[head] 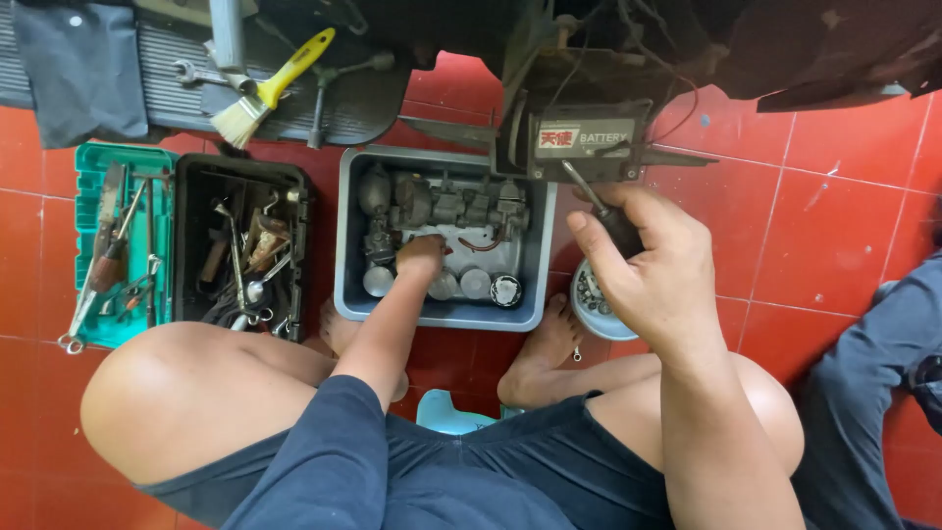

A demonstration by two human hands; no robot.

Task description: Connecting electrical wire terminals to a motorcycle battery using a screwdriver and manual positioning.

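My left hand reaches down into a grey plastic tub on the red tile floor, its fingers curled among small metal parts; whether it grips one is hidden. The tub holds a row of carburettors along its far side and round metal caps near the front. My right hand is closed around the black handle of a screwdriver, whose shaft points up toward the black battery box of a vehicle above.
A black toolbox full of tools and its green tray lie left of the tub. A yellow-handled brush rests on a dark mat. A small white bowl of bolts sits under my right hand. Another person's sleeve is at right.
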